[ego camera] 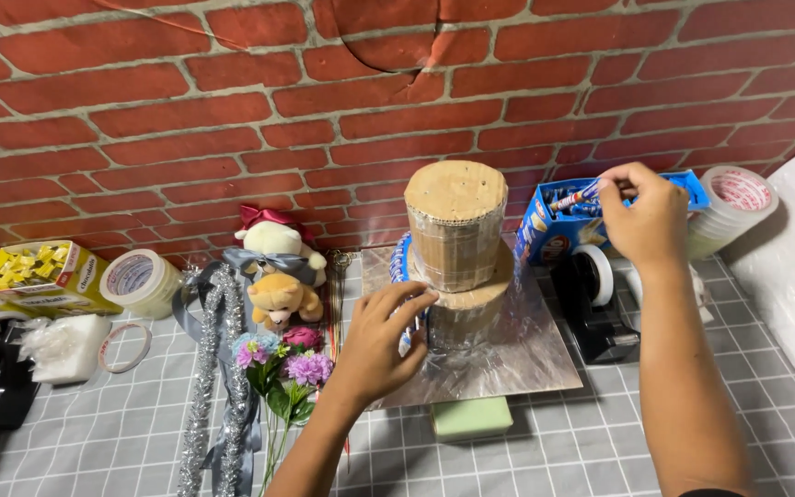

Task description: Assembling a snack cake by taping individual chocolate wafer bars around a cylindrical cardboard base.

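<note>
A two-tier cardboard cylinder tower (pixel 455 241) stands on a silver board (pixel 508 354). My left hand (pixel 381 342) presses wrapped candy sticks (pixel 404 267) against the left side of the lower tier. My right hand (pixel 644 216) is raised at the back right. It pinches a wrapped candy stick (pixel 579 197) just above an open blue box (pixel 545 230) holding more of them.
A black tape dispenser (pixel 595 304) sits right of the board, with a stack of tape rolls (pixel 733 207) behind. A green block (pixel 471 419) lies under the board's front. Teddy bears (pixel 276 271), artificial flowers (pixel 282 368), silver tinsel (pixel 218 368), a tape roll (pixel 138 281) and yellow boxes (pixel 43 271) lie left.
</note>
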